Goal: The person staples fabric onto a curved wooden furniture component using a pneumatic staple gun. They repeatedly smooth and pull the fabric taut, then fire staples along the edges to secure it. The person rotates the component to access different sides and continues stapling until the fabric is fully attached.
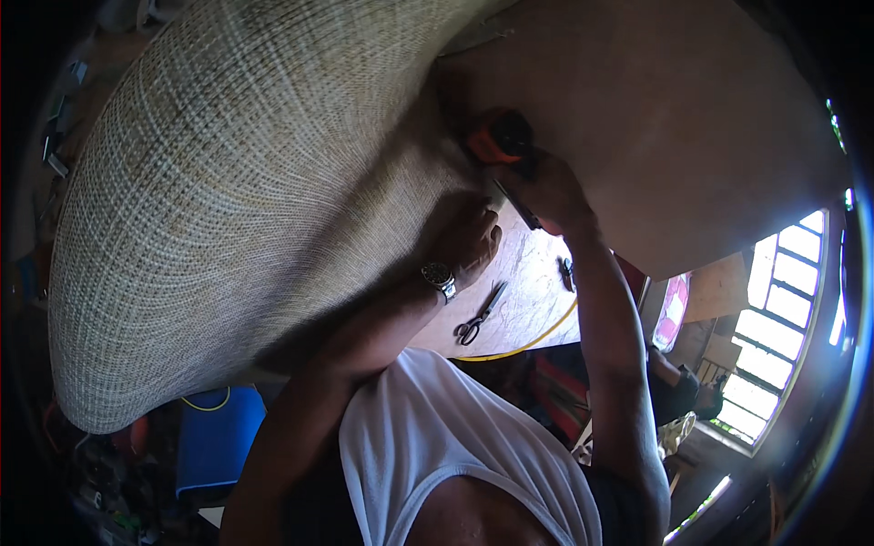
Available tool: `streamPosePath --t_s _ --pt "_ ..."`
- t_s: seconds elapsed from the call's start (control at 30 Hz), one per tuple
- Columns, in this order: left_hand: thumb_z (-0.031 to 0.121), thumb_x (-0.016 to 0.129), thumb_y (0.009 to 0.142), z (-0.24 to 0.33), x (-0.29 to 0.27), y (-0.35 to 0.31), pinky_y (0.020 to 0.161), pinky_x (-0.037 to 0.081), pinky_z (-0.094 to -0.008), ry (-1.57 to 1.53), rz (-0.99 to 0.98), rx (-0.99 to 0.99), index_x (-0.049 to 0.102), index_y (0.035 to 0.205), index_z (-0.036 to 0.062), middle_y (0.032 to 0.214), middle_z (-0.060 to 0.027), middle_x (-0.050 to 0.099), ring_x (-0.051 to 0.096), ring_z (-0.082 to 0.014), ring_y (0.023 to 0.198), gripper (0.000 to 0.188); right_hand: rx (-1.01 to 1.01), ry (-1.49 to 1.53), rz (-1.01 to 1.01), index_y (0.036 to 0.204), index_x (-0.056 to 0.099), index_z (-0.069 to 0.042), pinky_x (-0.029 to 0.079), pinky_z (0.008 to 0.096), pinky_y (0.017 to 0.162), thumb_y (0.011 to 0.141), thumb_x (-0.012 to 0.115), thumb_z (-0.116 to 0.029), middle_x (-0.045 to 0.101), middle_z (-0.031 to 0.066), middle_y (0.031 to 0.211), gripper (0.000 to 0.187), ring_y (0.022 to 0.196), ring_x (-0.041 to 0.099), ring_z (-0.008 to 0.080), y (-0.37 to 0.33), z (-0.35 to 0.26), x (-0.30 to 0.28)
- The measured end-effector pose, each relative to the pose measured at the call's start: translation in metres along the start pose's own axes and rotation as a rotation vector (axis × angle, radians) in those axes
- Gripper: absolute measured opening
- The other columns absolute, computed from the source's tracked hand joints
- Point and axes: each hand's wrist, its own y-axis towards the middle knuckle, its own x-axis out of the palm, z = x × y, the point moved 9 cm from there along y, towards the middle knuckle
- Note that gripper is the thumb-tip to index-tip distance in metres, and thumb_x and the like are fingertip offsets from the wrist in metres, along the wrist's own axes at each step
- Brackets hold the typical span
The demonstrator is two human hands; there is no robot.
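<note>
A large piece of beige woven fabric [246,191] curves over the left half of the view and meets a brown board-like panel [655,127] at upper right. My left hand [473,241], with a watch [438,275] at the wrist, has its fingers curled at the lower edge of the fabric. My right hand [557,193] is closed round an orange and black staple gun [499,138], whose head is against the seam between fabric and panel. Shadow hides the exact contact there. Below my hands, black-handled scissors [480,315] lie on a pale table [533,300].
A yellow hose [537,342] runs along the table's near edge. A small dark object [566,273] lies near my right forearm. At lower left stands a blue box-like thing [218,441]. Bright barred windows [774,328] are on the right, with another person [678,382] in front of them.
</note>
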Motion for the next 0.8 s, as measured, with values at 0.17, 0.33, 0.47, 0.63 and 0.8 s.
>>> streamPosePath --t_s 0.17,0.33,0.47,0.63,0.8 --pt "0.017 0.055 0.093 -0.011 -0.014 -0.002 0.114 0.039 -0.0408 -0.286 0.168 -0.08 0.065 0.109 -0.0004 0.113 -0.0161 0.063 0.053 -0.0314 0.122 0.025 0.031 -0.023 -0.048 0.119 0.073 -0.011 0.054 0.0403 0.086 0.084 0.076 -0.052 0.076 0.0165 0.099 0.054 0.095 0.073 0.0304 0.001 0.003 -0.002" --pt "0.008 0.058 0.087 -0.013 -0.018 -0.003 0.113 0.041 -0.0474 -0.469 0.192 -0.104 0.065 0.112 -0.0038 0.12 -0.0196 0.062 0.052 -0.0373 0.127 0.028 0.019 0.095 0.224 0.122 0.069 -0.004 0.054 0.0452 0.09 0.083 0.08 -0.047 0.074 0.0217 0.107 0.059 0.103 0.072 0.0368 -0.069 0.073 0.0" --pt "0.009 0.061 0.084 -0.019 -0.01 -0.01 0.115 0.039 -0.0496 -0.317 0.211 -0.061 0.062 0.114 -0.0049 0.126 -0.023 0.06 0.051 -0.0407 0.129 0.033 0.157 0.52 0.228 0.117 0.068 -0.005 0.054 0.0343 0.071 0.085 0.083 -0.034 0.072 0.0057 0.085 0.046 0.075 0.066 0.0149 -0.164 0.154 0.032" --pt "0.021 0.068 0.087 -0.032 -0.037 -0.005 0.121 0.029 -0.0536 -0.069 0.142 -0.149 0.04 0.147 -0.0007 0.157 -0.0226 0.038 0.038 -0.0397 0.145 0.07 0.418 0.674 0.301 0.111 0.067 -0.001 0.048 0.0381 0.057 0.089 0.078 -0.035 0.064 0.0037 0.077 0.042 0.062 0.059 0.0141 -0.245 0.264 0.111" --pt "0.027 0.067 0.089 -0.046 -0.066 0.007 0.122 0.029 -0.0517 -0.076 0.019 -0.183 0.031 0.155 0.0009 0.162 -0.0218 0.032 0.031 -0.0371 0.15 0.08 0.485 0.448 0.451 0.103 0.064 0.001 0.05 0.0461 0.068 0.09 0.068 -0.024 0.066 0.0168 0.079 0.028 0.07 0.065 0.03 -0.284 0.348 0.187"
